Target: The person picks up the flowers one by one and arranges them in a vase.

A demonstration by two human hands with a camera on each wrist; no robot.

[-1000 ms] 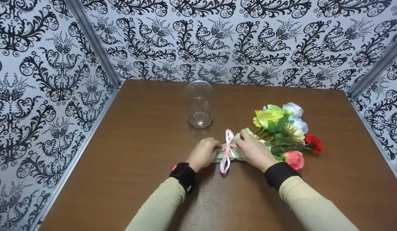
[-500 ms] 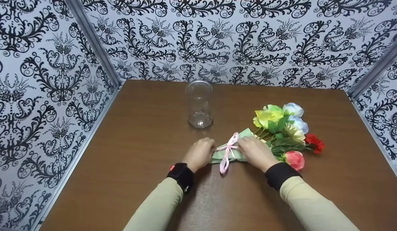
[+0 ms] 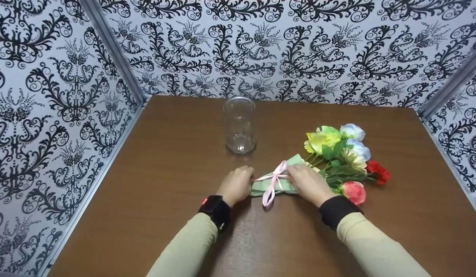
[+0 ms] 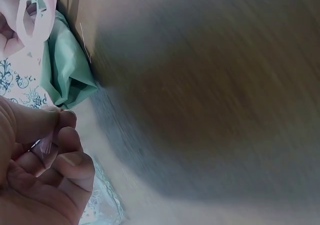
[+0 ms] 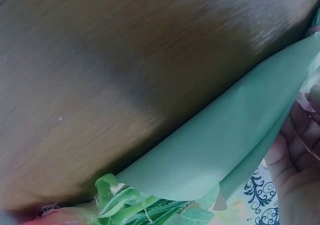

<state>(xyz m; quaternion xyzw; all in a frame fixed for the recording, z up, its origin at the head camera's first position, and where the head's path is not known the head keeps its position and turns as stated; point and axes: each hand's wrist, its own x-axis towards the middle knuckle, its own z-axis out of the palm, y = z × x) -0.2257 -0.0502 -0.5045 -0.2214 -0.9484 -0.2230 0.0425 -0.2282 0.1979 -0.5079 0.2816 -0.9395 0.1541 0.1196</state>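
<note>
A bouquet wrapped in green paper [image 3: 293, 161] lies on the table, with a pink ribbon [image 3: 276, 176] tied in a bow around its narrow part. My left hand [image 3: 235, 185] pinches one ribbon tail between thumb and fingers; the ribbon's end [image 4: 46, 145] hangs inside the palm in the left wrist view. On the other side of the knot, my right hand [image 3: 309, 182] holds the ribbon close over the paper, its fingertips partly hidden. Strands run taut from the knot toward both hands. One bow loop points toward me, the other away.
Yellow [image 3: 322, 140], pale blue, cream, red [image 3: 377, 172] and pink [image 3: 353, 192] flowers spread out to the right of the wrap. A clear glass vase [image 3: 241, 144] stands upright behind the left hand. Patterned panels [image 3: 242, 50] wall the brown table [image 3: 165, 161] at the back and sides.
My left hand has drawn left, away from the knot, with the ribbon tail. The right hand has shifted slightly toward me, and the bow has tilted, its upper loop leaning right.
</note>
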